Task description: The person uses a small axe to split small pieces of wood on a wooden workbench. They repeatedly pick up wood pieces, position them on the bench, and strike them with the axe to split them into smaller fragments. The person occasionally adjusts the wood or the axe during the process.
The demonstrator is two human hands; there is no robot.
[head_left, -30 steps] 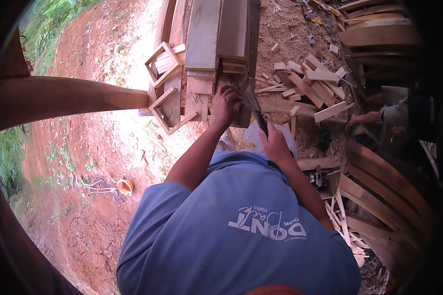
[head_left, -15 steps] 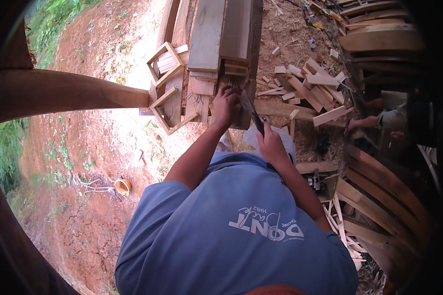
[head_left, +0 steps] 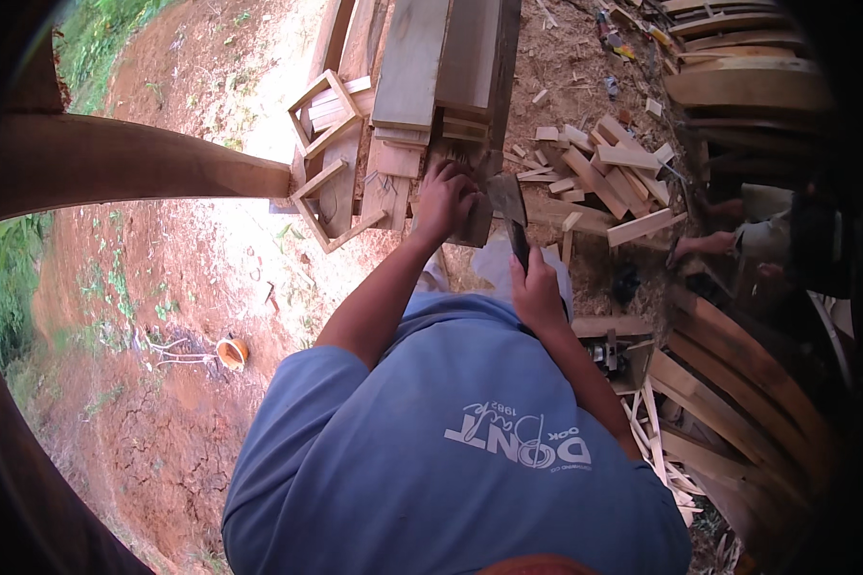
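The right hand (head_left: 539, 287) clasps the tool (head_left: 512, 206), its long axis pointing headfirst forward, slightly left; the left hand (head_left: 448, 199)'s grip is unclear.

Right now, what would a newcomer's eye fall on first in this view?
Probably the blue shirt filling the lower middle, then, above it, the broad-bladed tool gripped in the right hand, just right of the left hand. After that, the thick curved wooden beam jutting in from the left edge, and the jumbled wood pieces on the ground at upper right.
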